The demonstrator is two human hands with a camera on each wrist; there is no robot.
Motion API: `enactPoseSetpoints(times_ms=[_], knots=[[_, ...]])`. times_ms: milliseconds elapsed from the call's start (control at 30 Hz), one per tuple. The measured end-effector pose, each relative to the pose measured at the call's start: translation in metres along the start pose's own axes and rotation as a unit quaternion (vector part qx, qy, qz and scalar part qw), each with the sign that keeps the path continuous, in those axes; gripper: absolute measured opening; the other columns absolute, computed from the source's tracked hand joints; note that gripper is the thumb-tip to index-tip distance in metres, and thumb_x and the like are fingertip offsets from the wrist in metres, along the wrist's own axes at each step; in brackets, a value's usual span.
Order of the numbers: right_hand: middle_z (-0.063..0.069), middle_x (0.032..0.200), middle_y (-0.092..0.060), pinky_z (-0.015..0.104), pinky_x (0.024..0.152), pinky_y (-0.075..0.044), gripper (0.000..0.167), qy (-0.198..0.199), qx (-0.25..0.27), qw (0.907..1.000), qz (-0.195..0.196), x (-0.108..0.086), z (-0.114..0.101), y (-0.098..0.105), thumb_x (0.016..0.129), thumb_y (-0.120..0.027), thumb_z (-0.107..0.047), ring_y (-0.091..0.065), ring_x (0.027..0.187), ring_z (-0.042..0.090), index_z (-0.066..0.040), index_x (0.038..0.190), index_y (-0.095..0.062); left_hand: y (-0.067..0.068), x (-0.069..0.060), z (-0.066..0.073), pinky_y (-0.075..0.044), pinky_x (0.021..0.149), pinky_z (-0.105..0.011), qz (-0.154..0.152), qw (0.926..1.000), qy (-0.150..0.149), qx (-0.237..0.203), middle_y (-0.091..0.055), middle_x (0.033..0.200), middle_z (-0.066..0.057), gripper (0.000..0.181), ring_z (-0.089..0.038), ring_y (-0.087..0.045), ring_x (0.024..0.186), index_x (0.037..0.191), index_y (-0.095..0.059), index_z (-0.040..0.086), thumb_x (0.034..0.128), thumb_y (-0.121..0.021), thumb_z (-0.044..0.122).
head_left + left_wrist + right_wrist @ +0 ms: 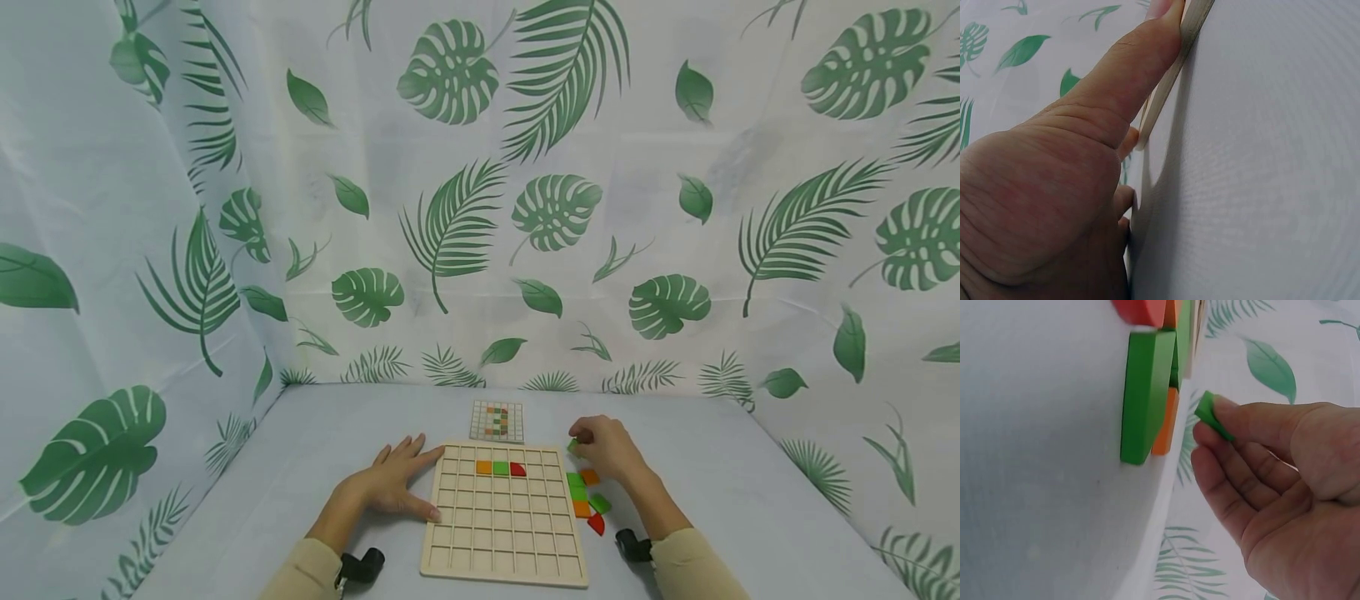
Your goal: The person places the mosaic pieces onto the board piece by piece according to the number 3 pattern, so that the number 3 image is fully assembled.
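Note:
A wooden grid board [491, 533] lies flat on the table. In one of its upper rows sit an orange square tile [484, 467], a green square tile [501, 468] and a red rounded tile [518, 470], side by side. My left hand [393, 483] rests at the board's left edge with fingers spread; its thumb [1129, 69] touches the board's side. Above the table, right of the board's upper corner, my right hand [606, 446] pinches a green tile [1210, 412] between thumb and fingers.
Right of the board lie several loose tiles: green ones [576, 486], orange ones [582, 509] and a red one [596, 523]. A small pattern card [497, 421] with a coloured grid lies behind the board. Leaf-print curtains [480, 250] stand behind and at both sides.

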State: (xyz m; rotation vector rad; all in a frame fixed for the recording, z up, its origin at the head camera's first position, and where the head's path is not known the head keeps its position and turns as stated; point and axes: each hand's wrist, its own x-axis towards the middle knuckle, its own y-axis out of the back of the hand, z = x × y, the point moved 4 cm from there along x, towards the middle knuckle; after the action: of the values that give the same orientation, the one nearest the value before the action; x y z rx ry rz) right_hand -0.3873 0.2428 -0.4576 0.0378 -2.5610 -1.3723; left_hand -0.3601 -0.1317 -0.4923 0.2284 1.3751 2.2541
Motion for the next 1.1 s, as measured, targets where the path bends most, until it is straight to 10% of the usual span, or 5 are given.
enactPoseSetpoints(times_ms=[1100], knots=[[0.0,0.097,-0.075,0.028,0.068,-0.059,0.016,0.08,0.086,0.9891,-0.089,-0.006,-0.05,-0.027,0.093,-0.074,0.0,-0.068,0.079,0.012,-0.007,0.106,-0.079,0.0,-0.001,0.0,-0.005,0.129,-0.066,0.0,1.0,-0.004,0.003,-0.016,0.174,-0.021,0.114,-0.044,-0.009,0.161,0.164,-0.034,0.028,0.0716,-0.084,0.07]])
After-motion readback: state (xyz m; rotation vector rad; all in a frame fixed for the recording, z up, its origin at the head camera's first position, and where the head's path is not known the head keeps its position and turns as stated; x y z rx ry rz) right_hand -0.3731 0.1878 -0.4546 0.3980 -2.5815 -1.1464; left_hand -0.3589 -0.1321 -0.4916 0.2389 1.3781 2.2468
